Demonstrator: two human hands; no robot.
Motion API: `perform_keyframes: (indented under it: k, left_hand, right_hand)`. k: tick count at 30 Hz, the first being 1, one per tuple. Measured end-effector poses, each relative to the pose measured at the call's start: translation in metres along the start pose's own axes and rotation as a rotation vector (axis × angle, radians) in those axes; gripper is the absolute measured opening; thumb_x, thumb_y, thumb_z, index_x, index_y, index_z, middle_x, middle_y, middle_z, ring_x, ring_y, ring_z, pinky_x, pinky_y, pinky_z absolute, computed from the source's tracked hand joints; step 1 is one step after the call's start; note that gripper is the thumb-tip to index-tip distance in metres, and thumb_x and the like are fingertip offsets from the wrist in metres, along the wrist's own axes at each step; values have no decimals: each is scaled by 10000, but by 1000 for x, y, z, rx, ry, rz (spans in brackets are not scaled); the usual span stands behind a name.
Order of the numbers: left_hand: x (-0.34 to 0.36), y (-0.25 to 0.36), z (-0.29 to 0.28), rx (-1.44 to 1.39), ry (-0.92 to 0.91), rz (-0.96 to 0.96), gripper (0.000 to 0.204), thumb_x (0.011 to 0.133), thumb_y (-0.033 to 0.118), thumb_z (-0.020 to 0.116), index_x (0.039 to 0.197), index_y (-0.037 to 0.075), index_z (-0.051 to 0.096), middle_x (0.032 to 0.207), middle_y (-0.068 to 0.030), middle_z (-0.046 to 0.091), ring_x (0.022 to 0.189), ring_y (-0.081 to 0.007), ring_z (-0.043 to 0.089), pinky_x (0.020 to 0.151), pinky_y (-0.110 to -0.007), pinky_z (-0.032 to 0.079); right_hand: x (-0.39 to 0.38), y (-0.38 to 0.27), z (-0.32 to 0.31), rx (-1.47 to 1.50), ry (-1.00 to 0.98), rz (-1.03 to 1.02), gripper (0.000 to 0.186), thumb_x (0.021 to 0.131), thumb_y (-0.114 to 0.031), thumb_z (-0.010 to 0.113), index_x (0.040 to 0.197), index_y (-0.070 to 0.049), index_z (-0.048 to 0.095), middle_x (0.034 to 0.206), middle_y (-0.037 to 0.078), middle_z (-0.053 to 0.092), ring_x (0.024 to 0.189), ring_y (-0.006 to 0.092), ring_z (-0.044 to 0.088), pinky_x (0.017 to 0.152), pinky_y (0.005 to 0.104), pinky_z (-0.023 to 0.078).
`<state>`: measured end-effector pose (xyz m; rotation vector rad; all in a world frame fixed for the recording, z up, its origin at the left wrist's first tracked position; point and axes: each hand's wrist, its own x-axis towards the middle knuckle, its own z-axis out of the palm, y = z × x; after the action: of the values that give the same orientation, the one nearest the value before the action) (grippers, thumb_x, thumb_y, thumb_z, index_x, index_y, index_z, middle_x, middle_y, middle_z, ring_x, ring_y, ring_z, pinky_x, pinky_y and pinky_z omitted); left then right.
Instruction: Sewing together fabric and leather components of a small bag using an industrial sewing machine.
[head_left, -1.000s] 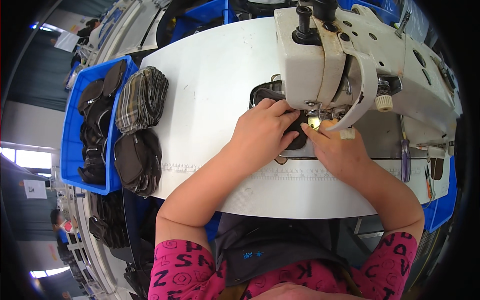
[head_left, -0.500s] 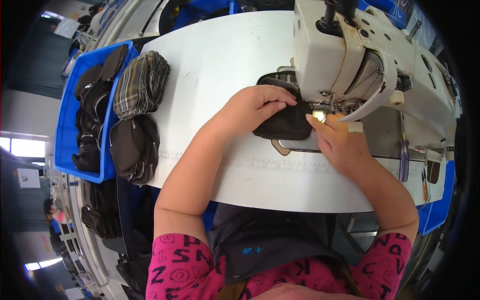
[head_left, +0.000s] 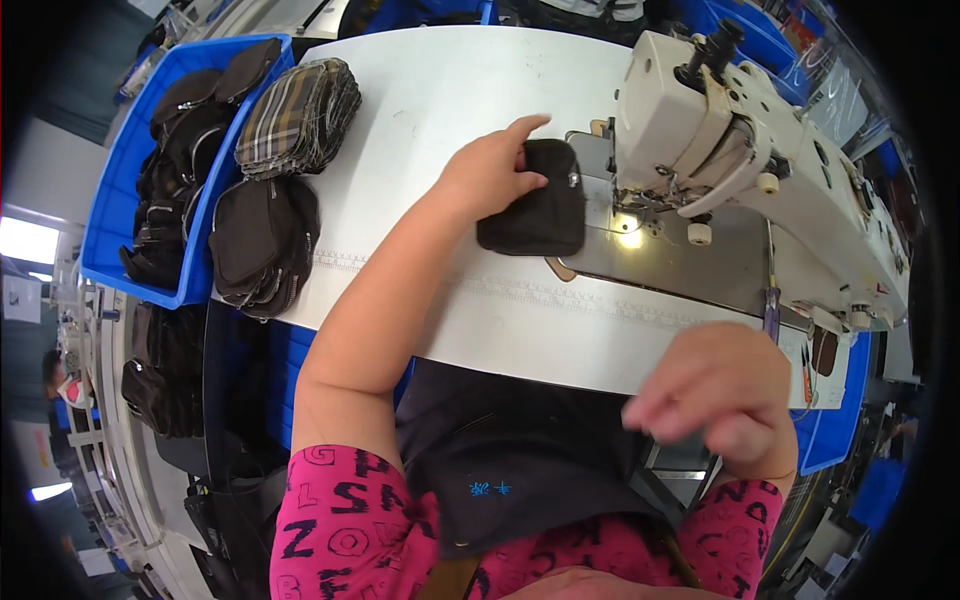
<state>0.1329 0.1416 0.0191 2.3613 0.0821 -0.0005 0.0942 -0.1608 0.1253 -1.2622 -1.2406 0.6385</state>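
A dark brown fabric pouch with rounded corners and a small metal zipper pull lies on the white table, left of the sewing machine's needle area. My left hand grips its upper left edge, the thumb lying over the fabric and the index finger stretched past it; the other fingers are partly hidden. Apart from the pouch, my right hand hangs over the table's front edge, its fingers bent and smeared by motion. The white sewing machine stands to the right, a small lamp lighting its metal plate.
At the left stands a blue bin of dark pouches. Beside it are a stack of plaid fabric pieces and a stack of dark pouches. A purple-handled screwdriver lies right of the machine plate. A printed ruler runs along the table.
The pouch has come out from beside the needle and moved left with my left hand. My right hand has left it and drawn back toward me. The whole view has shifted slightly.
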Motion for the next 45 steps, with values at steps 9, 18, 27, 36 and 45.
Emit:
perform_keyframes:
  k: [9,18,27,36,45]
  left_hand:
    - [-27,-13,-6,468,144,-85,238,937,326,709,1091,152,762,1086,-81,665,996,-274,671,841,-390,542]
    - [-118,6,12,-1229,367,14,226,1053,191,533,1240,114,636,1080,-24,645,966,-128,638,837,-302,537]
    - [-183,18,25,-1819,78,64,497,1060,301,434,1441,-6,523,1394,-188,617,1200,-323,660,1013,-485,548]
    - [-202,31,21,-1811,78,114,531,1064,398,441,1451,46,531,1407,-157,611,1242,-326,632,1011,-497,546]
    - [-207,34,23,-1788,14,286,557,1059,477,442,1436,81,550,1424,-137,601,1236,-333,630,1017,-519,537]
  right_hand:
    - [-7,-41,83,650,4,-520,347,1025,-413,630,888,-98,582,1087,250,735,907,288,685,828,312,565]
    - [-23,-74,121,594,-32,-588,308,1031,-333,642,838,-102,574,1067,211,746,862,234,675,657,272,509]
    - [-36,-78,148,582,31,-624,307,1026,-348,647,855,-97,600,1060,199,757,828,243,700,628,266,494]
    - [-77,-30,137,425,248,-472,268,1021,-182,592,809,-25,636,950,167,723,696,225,643,617,291,473]
    - [-58,46,154,379,662,222,231,981,-79,686,1161,-7,562,976,27,654,718,56,571,617,200,462]
